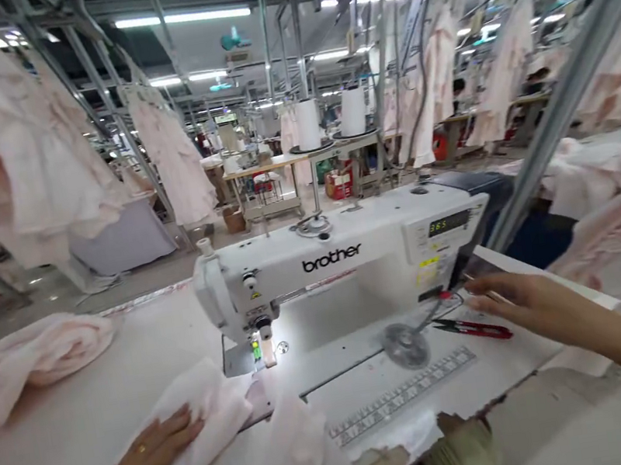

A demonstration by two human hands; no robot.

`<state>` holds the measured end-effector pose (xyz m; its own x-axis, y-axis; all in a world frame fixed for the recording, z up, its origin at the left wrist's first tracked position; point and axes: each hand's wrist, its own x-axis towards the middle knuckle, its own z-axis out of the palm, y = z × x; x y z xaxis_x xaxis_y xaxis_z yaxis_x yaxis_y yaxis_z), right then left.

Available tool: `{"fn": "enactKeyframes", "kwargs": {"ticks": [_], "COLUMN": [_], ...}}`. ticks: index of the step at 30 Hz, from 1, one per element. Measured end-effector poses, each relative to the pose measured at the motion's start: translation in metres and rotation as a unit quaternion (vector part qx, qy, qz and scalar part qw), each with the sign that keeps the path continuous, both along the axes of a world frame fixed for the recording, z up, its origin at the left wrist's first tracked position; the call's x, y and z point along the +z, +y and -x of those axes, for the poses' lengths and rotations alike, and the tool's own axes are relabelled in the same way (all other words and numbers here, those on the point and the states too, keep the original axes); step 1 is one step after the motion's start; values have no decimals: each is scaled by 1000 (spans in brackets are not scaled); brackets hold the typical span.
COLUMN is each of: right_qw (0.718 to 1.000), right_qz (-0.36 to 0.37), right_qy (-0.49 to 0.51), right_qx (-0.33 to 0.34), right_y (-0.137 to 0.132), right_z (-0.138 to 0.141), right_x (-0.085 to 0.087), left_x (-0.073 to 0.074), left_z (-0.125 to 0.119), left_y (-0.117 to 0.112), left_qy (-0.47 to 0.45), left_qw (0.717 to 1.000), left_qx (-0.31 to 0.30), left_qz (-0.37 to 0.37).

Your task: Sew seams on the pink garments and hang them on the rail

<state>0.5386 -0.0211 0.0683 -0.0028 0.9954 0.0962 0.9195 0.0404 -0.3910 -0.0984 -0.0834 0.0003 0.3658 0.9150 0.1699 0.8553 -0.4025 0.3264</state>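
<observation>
My left hand (160, 453), a ring on one finger, lies flat with fingers spread on a pale pink fabric piece (212, 397). The cloth runs toward the needle area of a white sewing machine (341, 243) marked "brother"; another part of it (296, 439) hangs over the table's front edge. My right hand (510, 299) is raised by the machine's right end, its fingers stretched out, slightly blurred, with nothing visible in them. Just below it lie red-handled thread snips (473, 328) on the table.
A clear round disc (406, 346) and a ruler strip (401, 395) are on the table. Bundled pink fabric (36, 362) sits at the left. A slanted metal post (560, 98) rises on the right, beside more piled garments (614, 216). Thread cones (307, 124) stand behind the machine.
</observation>
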Motion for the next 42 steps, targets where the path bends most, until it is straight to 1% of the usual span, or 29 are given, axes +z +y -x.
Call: {"fn": "enactKeyframes", "kwargs": {"ticks": [1, 3, 5, 7, 9, 10, 11, 13, 15, 17, 18, 19, 20, 22, 24, 25, 28, 30, 32, 33, 36, 38, 42], "right_qw": [996, 976, 951, 905, 844, 819, 797, 768, 744, 719, 711, 709, 713, 729, 737, 738, 733, 732, 737, 739, 746, 751, 756], "right_qz": [51, 126, 136, 128, 105, 85, 72, 67, 106, 161, 174, 166, 136, 37, -48, -76, -114, -120, -118, -116, -117, -121, -125], "right_qy": [23, 52, 80, 118, 150, 152, 150, 137, 123, 124, 132, 146, 163, 193, 198, 187, 112, 71, 55, 52, 46, 45, 41], "right_qx": [68, 169, 265, 388, 503, 546, 580, 622, 648, 664, 668, 670, 668, 656, 645, 643, 661, 667, 663, 661, 654, 648, 641], "right_y": [-4, -10, -13, -10, -4, -1, 3, 10, 16, 23, 26, 29, 33, 38, 41, 42, 42, 40, 40, 40, 42, 43, 44], "right_z": [17, 62, 117, 172, 220, 239, 255, 274, 283, 287, 288, 291, 293, 299, 304, 305, 302, 297, 294, 292, 290, 290, 291], "right_x": [6, 18, 27, 30, 24, 18, 13, 3, -1, -1, -1, -2, -3, -10, -21, -27, -40, -45, -45, -45, -43, -42, -42], "left_x": [2, 12, 25, 32, 29, 26, 21, 11, 4, 2, 3, 4, 5, 10, 17, 20, 31, 34, 34, 33, 25, 21, 19], "left_z": [1, -5, -20, -40, -56, -62, -65, -66, -63, -61, -61, -63, -66, -73, -79, -82, -88, -90, -93, -94, -98, -101, -105], "left_y": [0, 7, 21, 35, 45, 48, 49, 47, 40, 32, 29, 27, 26, 28, 37, 43, 63, 74, 80, 81, 82, 81, 79], "left_qy": [-3, -13, -37, -48, -18, 2, 19, 36, 32, 22, 17, 12, 7, -5, -21, -29, -53, -72, -93, -102, -125, -130, -136], "left_qw": [999, 996, 994, 997, 1000, 1000, 999, 998, 997, 998, 998, 998, 998, 997, 994, 992, 983, 979, 979, 980, 988, 990, 989], "left_qx": [13, 39, 31, 35, 12, 1, -6, 2, 12, 2, -11, -27, -43, -72, -106, -125, -175, -190, -179, -162, -70, -29, -8], "left_qz": [31, 81, 99, 47, 4, -14, -30, -56, -68, -63, -58, -52, -45, -34, -20, -12, 13, 26, 41, 47, 53, 54, 60]}}
